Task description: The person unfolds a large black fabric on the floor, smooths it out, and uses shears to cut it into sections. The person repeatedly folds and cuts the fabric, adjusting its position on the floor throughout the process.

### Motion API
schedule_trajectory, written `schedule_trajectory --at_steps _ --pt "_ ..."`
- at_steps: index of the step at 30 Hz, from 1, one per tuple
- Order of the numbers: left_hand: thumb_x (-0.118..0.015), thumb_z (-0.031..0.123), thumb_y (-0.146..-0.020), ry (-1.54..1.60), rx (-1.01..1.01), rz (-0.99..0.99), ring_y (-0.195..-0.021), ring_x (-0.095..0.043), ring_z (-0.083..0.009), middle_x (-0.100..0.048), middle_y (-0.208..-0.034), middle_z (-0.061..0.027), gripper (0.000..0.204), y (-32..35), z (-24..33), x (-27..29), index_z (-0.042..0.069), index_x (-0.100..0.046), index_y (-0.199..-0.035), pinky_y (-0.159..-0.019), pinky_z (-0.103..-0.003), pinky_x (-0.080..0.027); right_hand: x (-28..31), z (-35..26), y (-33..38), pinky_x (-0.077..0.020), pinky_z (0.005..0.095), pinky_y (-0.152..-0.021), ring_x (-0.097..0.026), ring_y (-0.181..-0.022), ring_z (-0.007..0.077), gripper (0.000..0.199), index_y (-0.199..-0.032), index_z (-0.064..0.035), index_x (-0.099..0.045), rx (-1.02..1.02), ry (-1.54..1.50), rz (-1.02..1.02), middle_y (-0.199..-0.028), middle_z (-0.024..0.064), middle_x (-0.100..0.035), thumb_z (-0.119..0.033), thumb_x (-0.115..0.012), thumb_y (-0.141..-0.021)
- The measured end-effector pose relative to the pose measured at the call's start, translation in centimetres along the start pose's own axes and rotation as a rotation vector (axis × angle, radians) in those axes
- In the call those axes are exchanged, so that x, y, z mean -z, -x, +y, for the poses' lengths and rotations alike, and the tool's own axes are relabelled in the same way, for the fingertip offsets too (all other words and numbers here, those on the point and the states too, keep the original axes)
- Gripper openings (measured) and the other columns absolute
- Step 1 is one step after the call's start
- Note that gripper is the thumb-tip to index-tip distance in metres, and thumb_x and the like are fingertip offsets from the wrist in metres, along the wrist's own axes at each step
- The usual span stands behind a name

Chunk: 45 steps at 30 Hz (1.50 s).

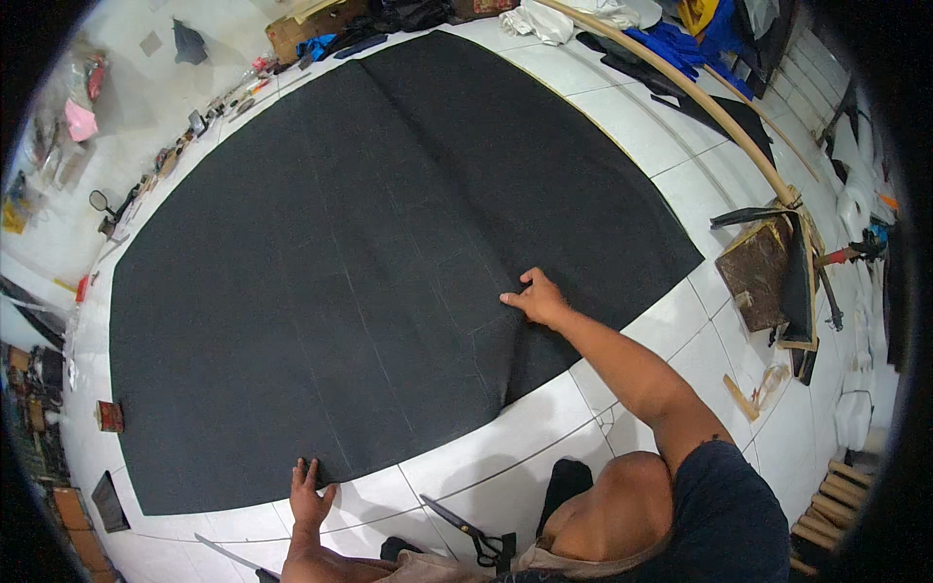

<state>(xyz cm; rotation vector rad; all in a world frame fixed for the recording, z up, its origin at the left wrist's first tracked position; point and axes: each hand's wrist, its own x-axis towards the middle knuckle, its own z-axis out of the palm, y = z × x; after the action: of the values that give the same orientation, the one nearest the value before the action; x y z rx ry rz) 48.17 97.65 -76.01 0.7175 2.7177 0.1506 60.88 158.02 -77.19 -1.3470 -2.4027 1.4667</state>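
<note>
A large black sheet [292, 243], fabric or leather-like, lies spread over the floor with faint pale lines marked on it. A raised fold runs down it from the far edge to the near edge. My right hand [541, 298] is closed at this fold, apparently gripping the upper layer, which lifts a little below it. At the near left edge of the sheet my left hand [309, 494] rests with fingers spread, holding nothing. Large black-handled scissors [476, 534] lie on the tiles by my knees. Left of them is a long blade [228, 552] with a dark handle, partly cut off.
A small reddish box [110, 417] sits at the sheet's left edge, with a dark plate [110, 502] nearby. To the right stand a brown block [756, 277] and a long curved pole [700, 97]. Small items line the far-left wall; cloths [671, 49] lie at the back.
</note>
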Motion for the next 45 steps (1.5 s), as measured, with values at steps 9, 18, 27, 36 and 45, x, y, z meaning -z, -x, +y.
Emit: schedule_trajectory --at_steps 9,18,27,36,45 --pt "-0.081 0.031 -0.074 0.033 -0.037 0.018 -0.136 -0.036 -0.0443 -0.035 -0.15 -0.0233 0.076 0.1 -1.0 -0.2 0.013 -0.048 -0.14 -0.109 -0.048 -0.037 -2.3 0.5 -2.0 -0.0508 0.0409 -0.085 -0.065 -0.099 0.0308 0.036 -0.109 -0.0053 -0.063 0.032 0.04 0.135 -0.098 0.0144 -0.07 -0.026 -0.074 -0.081" --pt "-0.084 0.019 -0.071 0.027 -0.102 0.034 -0.136 -0.038 -0.0414 -0.037 -0.15 -0.0209 0.075 -0.6 -2.5 -1.3 0.012 -0.052 -0.138 -0.11 -0.046 -0.037 -0.2 2.8 -2.5 -0.0515 0.0356 -0.075 -0.062 -0.083 0.0195 0.048 -0.115 -0.0013 -0.059 0.123 0.125 -0.009 -0.092 0.0105 -0.065 -0.025 -0.08 -0.079" --pt "-0.079 0.022 -0.079 -0.034 -0.065 0.07 -0.136 -0.039 -0.0386 -0.038 -0.151 -0.0141 0.069 -0.2 -1.7 -1.6 0.018 -0.049 -0.141 -0.108 -0.047 -0.041 2.3 5.2 4.2 -0.0485 0.0343 -0.06 -0.061 -0.064 0.0171 0.035 -0.09 -0.003 -0.061 0.022 0.202 -0.237 -0.075 0.0079 -0.065 -0.027 -0.082 -0.076" --pt "-0.078 0.028 -0.08 -0.087 -0.105 0.104 -0.135 -0.041 -0.0382 -0.039 -0.151 -0.0127 0.07 -0.3 -1.4 -1.4 0.019 -0.048 -0.142 -0.105 -0.047 -0.043 2.0 4.7 5.1 -0.0455 0.0303 -0.066 -0.058 -0.068 0.0131 0.023 -0.086 -0.0057 -0.061 0.087 0.34 -0.137 -0.071 0.0043 -0.062 -0.024 -0.075 -0.084" --pt "-0.077 0.029 -0.08 -0.05 -0.06 0.12 -0.137 -0.038 -0.0362 -0.041 -0.149 -0.0138 0.069 0.6 -2.5 -2.0 0.021 -0.048 -0.141 -0.109 -0.045 -0.039 0.9 4.8 5.0 -0.0512 0.0373 -0.074 -0.066 -0.08 0.023 0.029 -0.096 -0.0042 -0.064 0.099 0.305 -0.112 -0.088 0.0118 -0.069 -0.03 -0.073 -0.085"
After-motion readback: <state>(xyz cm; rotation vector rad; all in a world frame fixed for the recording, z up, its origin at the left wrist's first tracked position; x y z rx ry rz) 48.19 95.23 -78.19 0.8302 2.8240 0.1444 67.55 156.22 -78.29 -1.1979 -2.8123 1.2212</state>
